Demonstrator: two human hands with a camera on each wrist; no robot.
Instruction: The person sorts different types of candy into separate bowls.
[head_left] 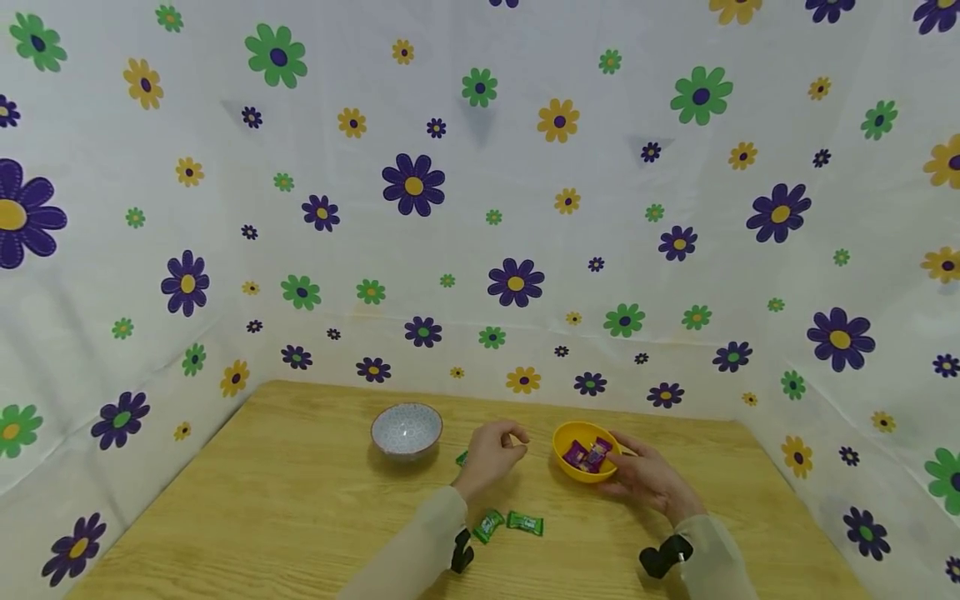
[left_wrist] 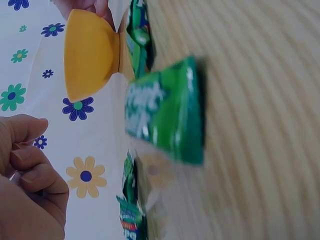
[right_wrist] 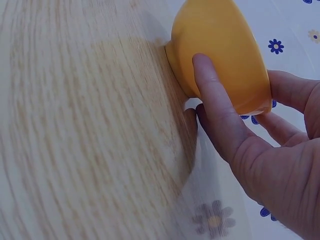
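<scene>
My right hand (head_left: pixel 652 479) holds a small yellow bowl (head_left: pixel 581 477) by its right side. In the right wrist view, one digit lies along the bowl's outer wall (right_wrist: pixel 215 45) and other fingers reach to its rim. A few purple-wrapped candies (head_left: pixel 597 454) lie inside the bowl. My left hand (head_left: pixel 491 454) is over the table, left of the yellow bowl, its fingers loosely bent with no object showing between them. Green-wrapped candies lie near it: one (head_left: pixel 488 526) and another (head_left: pixel 526 523) in front, and one (head_left: pixel 461 458) partly hidden behind the hand.
A patterned pale bowl with a reddish rim (head_left: pixel 407 432) stands left of my left hand. The wooden table (head_left: pixel 300 500) is bordered by a white flower-print cloth (head_left: pixel 480 250) at the back and both sides. Dark bands (head_left: pixel 666 557) sit at both wrists.
</scene>
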